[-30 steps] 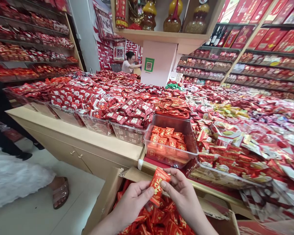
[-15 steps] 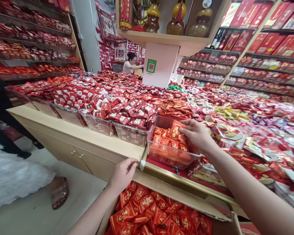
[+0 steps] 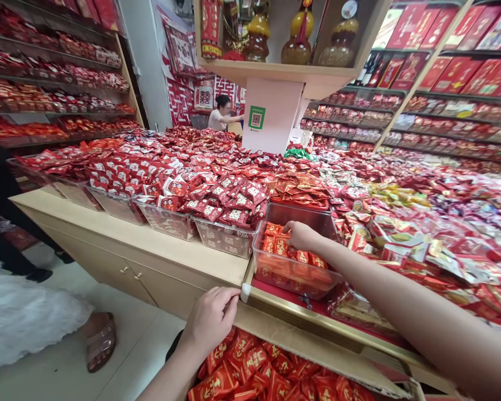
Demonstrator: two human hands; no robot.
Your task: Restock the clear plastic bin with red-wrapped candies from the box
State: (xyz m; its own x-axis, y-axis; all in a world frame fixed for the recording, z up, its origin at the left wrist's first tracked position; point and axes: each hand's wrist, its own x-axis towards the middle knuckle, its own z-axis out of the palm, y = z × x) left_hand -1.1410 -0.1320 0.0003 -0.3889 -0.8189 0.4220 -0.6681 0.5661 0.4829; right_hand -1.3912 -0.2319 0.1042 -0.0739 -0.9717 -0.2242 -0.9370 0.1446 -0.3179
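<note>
My right hand (image 3: 304, 236) reaches into a clear plastic tub (image 3: 296, 273), its bent fingers closed at a red candy packet (image 3: 280, 245) with gold characters. More packets of the same kind lie in rows in the tub. My left hand (image 3: 212, 316) is at the counter's corner, beside the flap of an open cardboard box (image 3: 309, 352). Its fingers are curled and pressed together; what lies under the fingertips is hidden. Inside the box are many loose red candy packets (image 3: 250, 362) like those in the tub.
Clear bins (image 3: 225, 239) heaped with red packets line the counter (image 3: 150, 245) to the left. Piles of wrapped sweets (image 3: 442, 239) spread to the right. Overhead hangs a wooden display shelf (image 3: 275, 68). A person in a white skirt (image 3: 29, 317) stands at left; another person (image 3: 219, 118) is at the back.
My right hand has moved left and down into the tub, lowering the packet that it held above the others. My left hand stays by the counter corner. The view has shifted slightly.
</note>
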